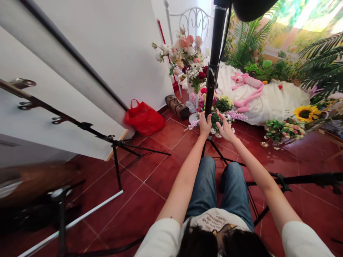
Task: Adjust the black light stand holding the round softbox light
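Note:
A black tripod stand (213,60) rises in front of me, its upper end carrying a dark rounded head cut off by the top edge. My left hand (205,125) is closed around the lower part of its pole, thumb on the near side; the far fingers are partly hidden. Just right of the pole, my right hand (225,127) is open, fingers stretched and thumb apart, with nothing in it. Behind both hands are artificial flowers (225,103), and the stand's spread legs (218,150) reach the floor by my knees.
A red plastic bag (144,119) sits by the wall at left, near another tripod (115,142). A white tube (80,217) lies low left. White cloth (278,101) bears a pink plush toy (250,84). A black pole (308,178) extends at right.

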### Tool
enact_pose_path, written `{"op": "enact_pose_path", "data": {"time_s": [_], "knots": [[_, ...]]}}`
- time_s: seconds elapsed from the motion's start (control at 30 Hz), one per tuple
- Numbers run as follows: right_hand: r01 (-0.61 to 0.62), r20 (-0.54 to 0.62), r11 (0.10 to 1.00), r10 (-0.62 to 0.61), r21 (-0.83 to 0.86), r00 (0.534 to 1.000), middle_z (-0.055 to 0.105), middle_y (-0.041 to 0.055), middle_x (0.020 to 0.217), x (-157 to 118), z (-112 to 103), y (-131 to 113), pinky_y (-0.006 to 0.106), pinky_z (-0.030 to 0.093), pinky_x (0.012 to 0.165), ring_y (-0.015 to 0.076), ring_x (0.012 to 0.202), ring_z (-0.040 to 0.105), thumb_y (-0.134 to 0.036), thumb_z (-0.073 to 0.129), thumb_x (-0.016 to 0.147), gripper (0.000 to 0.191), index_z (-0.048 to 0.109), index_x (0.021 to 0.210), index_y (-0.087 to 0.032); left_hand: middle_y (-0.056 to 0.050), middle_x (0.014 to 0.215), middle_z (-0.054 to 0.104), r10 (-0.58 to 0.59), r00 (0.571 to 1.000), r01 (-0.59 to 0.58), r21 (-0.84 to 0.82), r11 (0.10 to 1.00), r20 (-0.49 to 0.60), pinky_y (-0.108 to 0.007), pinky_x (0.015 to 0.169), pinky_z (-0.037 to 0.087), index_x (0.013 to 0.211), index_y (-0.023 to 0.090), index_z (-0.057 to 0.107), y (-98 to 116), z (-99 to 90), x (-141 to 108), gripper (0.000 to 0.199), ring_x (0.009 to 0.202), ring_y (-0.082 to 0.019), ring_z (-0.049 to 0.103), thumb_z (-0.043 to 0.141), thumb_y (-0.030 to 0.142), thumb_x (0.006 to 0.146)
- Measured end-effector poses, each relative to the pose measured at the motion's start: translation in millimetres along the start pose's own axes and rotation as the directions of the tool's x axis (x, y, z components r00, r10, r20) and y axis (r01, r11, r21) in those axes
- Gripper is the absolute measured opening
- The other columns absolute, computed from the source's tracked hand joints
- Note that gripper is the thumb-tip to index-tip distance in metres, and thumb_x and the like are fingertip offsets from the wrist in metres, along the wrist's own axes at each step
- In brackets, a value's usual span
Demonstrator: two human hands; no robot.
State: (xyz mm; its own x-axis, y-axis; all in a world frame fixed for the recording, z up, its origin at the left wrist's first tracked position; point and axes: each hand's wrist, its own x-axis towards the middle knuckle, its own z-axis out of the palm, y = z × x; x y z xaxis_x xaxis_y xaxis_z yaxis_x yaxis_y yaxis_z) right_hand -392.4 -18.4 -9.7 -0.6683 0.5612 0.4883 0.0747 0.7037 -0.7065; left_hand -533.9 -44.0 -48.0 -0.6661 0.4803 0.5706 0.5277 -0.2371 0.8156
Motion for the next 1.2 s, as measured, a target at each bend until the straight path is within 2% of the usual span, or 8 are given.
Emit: {"op": "enact_pose_path", "data": {"time_s": [0.17,0.3,0.53,0.7,0.83,0.97,1.07,1.2], "knots": [[-0.045,0.021,0.998,0.044,0.038,0.999,0.025,0.0137,0.161,4.7,23.2,11.9,0.040,0.018,0.125,0.0197,0.149,0.026,-0.059,0.027,0.099,0.073,0.017,0.157,-0.016,-0.012,0.099,0.058,0.018,1.000,-0.018,0.004,1.000,0.000,-0.038,0.092,0.046,0.100,0.020,0.052,-0.5,-0.9,0.5,0.056,0.098,-0.022,0.058,0.028,0.069,0.091],[-0.016,-0.040,0.999,0.015,-0.036,0.999,0.029,0.0108,0.160,16.3,30.0,13.4,0.040,0.020,0.124,0.0202,0.149,0.028,-0.059,0.027,0.098,0.070,0.025,0.155,-0.018,-0.011,0.100,0.058,0.019,1.000,-0.019,-0.001,1.000,0.003,-0.037,0.091,0.047,0.102,0.020,0.052,-2.0,-0.9,0.4,0.055,0.098,-0.022,0.058,0.029,0.069,0.091],[-0.052,-0.010,0.986,0.051,-0.161,0.999,0.047,0.0112,0.150,35.6,21.8,6.0,0.044,0.024,0.122,0.0228,0.143,0.039,-0.054,0.029,0.099,0.060,0.043,0.146,-0.018,-0.012,0.099,0.058,0.017,1.000,-0.017,-0.011,1.000,0.007,-0.037,0.090,0.047,0.102,0.019,0.052,-1.8,-0.6,0.0,0.056,0.096,-0.022,0.058,0.030,0.069,0.091],[-0.221,-0.032,0.973,0.223,0.071,0.974,0.063,0.0105,0.130,57.0,9.2,30.5,0.038,0.044,0.108,0.0205,0.122,0.059,-0.056,0.039,0.096,0.052,0.055,0.129,-0.020,-0.012,0.102,0.057,0.008,1.000,-0.008,-0.011,1.000,0.028,-0.037,0.093,0.046,0.104,0.019,0.051,0.3,-3.0,0.0,0.057,0.100,-0.022,0.057,0.029,0.069,0.091],[-0.415,-0.098,0.899,0.430,0.142,0.897,0.069,0.0025,0.085,71.0,13.8,44.6,0.032,0.055,0.081,0.0152,0.074,0.067,-0.051,0.056,0.090,0.044,0.055,0.119,-0.019,-0.012,0.102,0.057,0.000,0.999,0.000,0.002,1.000,0.039,-0.037,0.094,0.045,0.103,0.019,0.051,0.7,-4.6,0.4,0.056,0.101,-0.021,0.057,0.028,0.070,0.091],[-0.519,-0.059,0.777,0.573,0.356,0.818,0.049,-0.0112,0.052,76.4,25.1,38.0,0.021,0.045,0.053,0.0082,0.043,0.046,-0.046,0.064,0.087,0.038,0.055,0.111,-0.019,-0.013,0.101,0.058,0.008,0.999,-0.009,0.010,1.000,0.041,-0.038,0.094,0.046,0.102,0.019,0.051,0.2,-4.9,0.7,0.058,0.101,-0.022,0.058,0.028,0.070,0.090],[-0.513,0.025,0.637,0.613,0.575,0.790,0.042,-0.0135,0.049,76.2,29.9,28.3,0.017,0.037,0.044,0.0055,0.039,0.040,-0.050,0.070,0.080,0.042,0.057,0.105,-0.019,-0.013,0.102,0.059,0.013,0.999,-0.014,0.010,1.000,0.047,-0.039,0.094,0.047,0.102,0.019,0.052,0.4,-5.1,0.7,0.058,0.101,-0.023,0.058,0.028,0.070,0.091],[-0.520,0.066,0.541,0.648,0.660,0.759,0.041,-0.0125,0.051,74.9,34.0,18.8,0.015,0.037,0.045,0.0045,0.042,0.042,-0.049,0.075,0.073,0.044,0.062,0.101,-0.019,-0.012,0.102,0.058,0.006,0.998,-0.006,-0.001,1.000,0.056,-0.038,0.094,0.046,0.103,0.020,0.051,2.0,-5.7,0.8,0.057,0.101,-0.022,0.058,0.028,0.070,0.091]]}}
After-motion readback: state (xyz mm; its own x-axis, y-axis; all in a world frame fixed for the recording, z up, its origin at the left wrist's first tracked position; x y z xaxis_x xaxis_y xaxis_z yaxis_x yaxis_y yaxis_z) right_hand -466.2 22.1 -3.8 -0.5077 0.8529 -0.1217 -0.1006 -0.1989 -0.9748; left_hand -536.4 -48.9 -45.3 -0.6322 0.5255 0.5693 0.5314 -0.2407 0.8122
